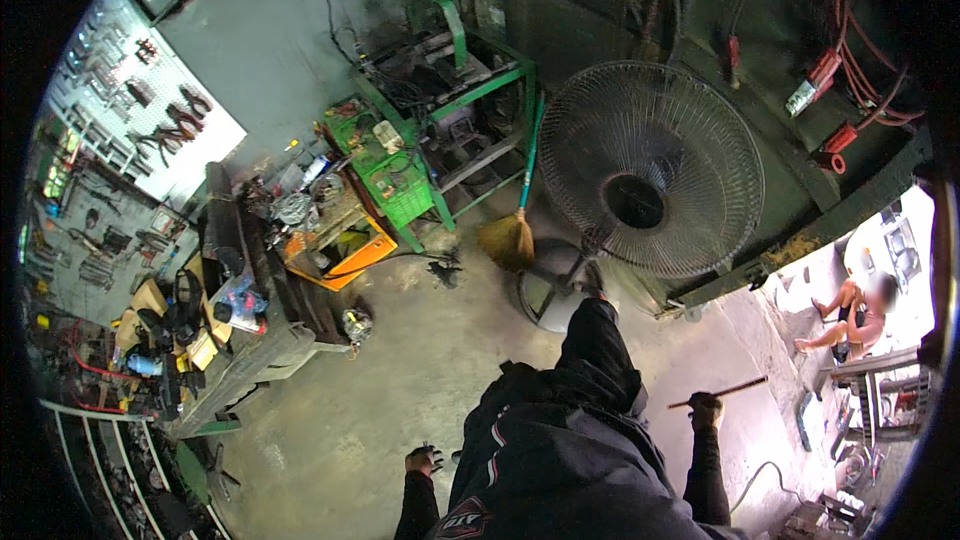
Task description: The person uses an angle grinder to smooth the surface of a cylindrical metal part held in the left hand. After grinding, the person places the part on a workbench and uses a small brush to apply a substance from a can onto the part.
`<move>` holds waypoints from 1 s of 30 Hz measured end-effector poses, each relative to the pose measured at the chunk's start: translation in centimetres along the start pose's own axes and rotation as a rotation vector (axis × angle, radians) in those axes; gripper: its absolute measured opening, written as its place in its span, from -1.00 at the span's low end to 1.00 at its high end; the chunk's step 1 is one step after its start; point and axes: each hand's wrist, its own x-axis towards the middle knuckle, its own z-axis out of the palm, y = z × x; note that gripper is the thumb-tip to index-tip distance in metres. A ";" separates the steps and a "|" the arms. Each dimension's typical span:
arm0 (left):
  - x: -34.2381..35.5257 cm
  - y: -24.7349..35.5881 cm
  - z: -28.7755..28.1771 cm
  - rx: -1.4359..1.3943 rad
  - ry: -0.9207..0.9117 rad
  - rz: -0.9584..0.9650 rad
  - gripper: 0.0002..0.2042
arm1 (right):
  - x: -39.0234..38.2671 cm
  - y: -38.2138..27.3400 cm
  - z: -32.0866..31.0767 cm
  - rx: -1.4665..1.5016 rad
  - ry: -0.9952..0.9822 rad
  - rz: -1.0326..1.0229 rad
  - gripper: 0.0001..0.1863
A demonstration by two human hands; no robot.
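My right hand is closed around a thin brown rod, which sticks out on both sides of the fist, low over the floor. On the left, my left hand hangs beside my dark jacket, holding nothing I can see, its fingers loosely apart. Ahead of me stands a large pedestal fan with a round wire grille. My extended leg reaches toward its round base. A broom with a blue handle leans between the fan and a green metal frame.
A green-framed machine and an orange box stand at the far wall. To the left, a cluttered workbench sits below hanging tools. Red cables hang at the upper right. Another person sits by the bright opening.
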 end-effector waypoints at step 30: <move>-8.2 -2.8 20.1 1.660 -0.872 0.463 -0.87 | -85.7 1.5 -11.0 0.311 1.523 0.325 -0.81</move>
